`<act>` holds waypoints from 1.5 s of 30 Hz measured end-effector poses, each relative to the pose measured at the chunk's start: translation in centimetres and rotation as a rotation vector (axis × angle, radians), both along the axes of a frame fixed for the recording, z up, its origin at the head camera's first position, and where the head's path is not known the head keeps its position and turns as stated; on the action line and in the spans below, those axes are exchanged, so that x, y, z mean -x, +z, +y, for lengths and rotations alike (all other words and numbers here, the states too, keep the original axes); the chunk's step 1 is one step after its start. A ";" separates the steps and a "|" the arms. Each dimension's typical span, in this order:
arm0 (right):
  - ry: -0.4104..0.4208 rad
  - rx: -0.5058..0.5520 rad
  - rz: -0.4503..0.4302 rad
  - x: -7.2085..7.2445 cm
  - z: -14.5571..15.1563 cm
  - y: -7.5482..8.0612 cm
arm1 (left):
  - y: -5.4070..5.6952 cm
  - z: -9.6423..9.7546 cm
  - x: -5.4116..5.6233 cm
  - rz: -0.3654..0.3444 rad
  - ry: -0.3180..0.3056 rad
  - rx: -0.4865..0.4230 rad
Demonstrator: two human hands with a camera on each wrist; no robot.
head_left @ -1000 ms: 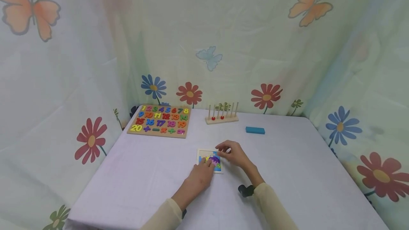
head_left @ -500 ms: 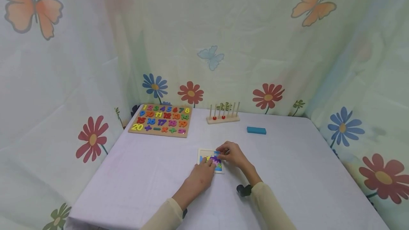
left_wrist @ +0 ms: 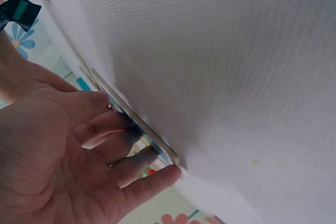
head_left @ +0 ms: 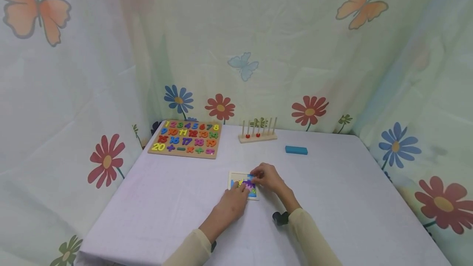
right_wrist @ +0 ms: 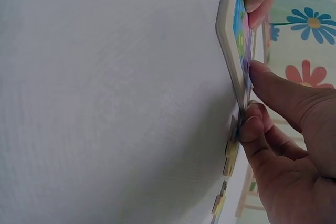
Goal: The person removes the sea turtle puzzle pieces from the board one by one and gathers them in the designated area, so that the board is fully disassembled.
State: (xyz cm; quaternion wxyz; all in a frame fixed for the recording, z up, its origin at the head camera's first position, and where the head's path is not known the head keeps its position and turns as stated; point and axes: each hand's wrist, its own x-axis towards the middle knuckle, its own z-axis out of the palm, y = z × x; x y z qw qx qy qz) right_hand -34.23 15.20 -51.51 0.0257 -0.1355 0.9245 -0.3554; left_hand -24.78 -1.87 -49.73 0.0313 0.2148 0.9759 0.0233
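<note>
A small square jigsaw puzzle (head_left: 236,172) in a pale wooden frame lies on the table; its picture shows blue, purple and yellow. My left hand (head_left: 230,207) rests over its lower left part, with fingertips on the surface. In the left wrist view the frame's edge (left_wrist: 137,120) runs along those fingers, the little finger at a corner. My right hand (head_left: 270,178) grips the upper right corner with bent fingers. In the right wrist view its thumb (right_wrist: 273,83) touches the purple part, and the fingertips sit at the frame's corner. The fingers hide part of the picture.
Two loose yellowish puzzle pieces (right_wrist: 230,156) lie beyond the frame in the right wrist view. A number board (head_left: 184,156) stands at the back left, a peg counting stand (head_left: 257,138) with red beads at the back middle, and a blue block (head_left: 296,150) to its right.
The right hand's thumb and fingers have drawn closer in to the puzzle's upper right corner. The left hand stays in place; the view shifts slightly.
</note>
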 end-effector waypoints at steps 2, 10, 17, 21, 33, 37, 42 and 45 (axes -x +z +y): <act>-0.002 -0.002 0.002 0.0 -0.1 0.1 | 0.0 0.0 0.0 0.000 0.001 -0.001; 0.015 -0.020 0.027 0.2 -0.1 0.3 | 0.0 0.2 -0.1 -0.020 0.004 -0.005; 0.030 -0.042 0.032 0.6 -0.1 0.2 | 0.0 0.2 -0.1 -0.005 0.001 0.015; 0.027 -0.038 0.026 0.7 -0.2 0.2 | 0.0 0.1 0.0 0.003 0.006 0.014; 0.005 -0.014 0.019 0.4 -0.4 -0.1 | -0.3 0.2 0.1 -0.006 0.007 0.000; 0.000 -0.014 0.029 0.4 -0.5 -0.1 | -0.5 0.1 0.1 -0.004 0.006 -0.010; -0.008 -0.018 0.054 0.4 -0.6 -0.1 | -0.5 0.1 0.2 0.001 0.003 -0.008; -0.016 -0.017 0.063 0.4 -0.6 -0.2 | -0.5 0.1 0.2 -0.002 0.009 -0.009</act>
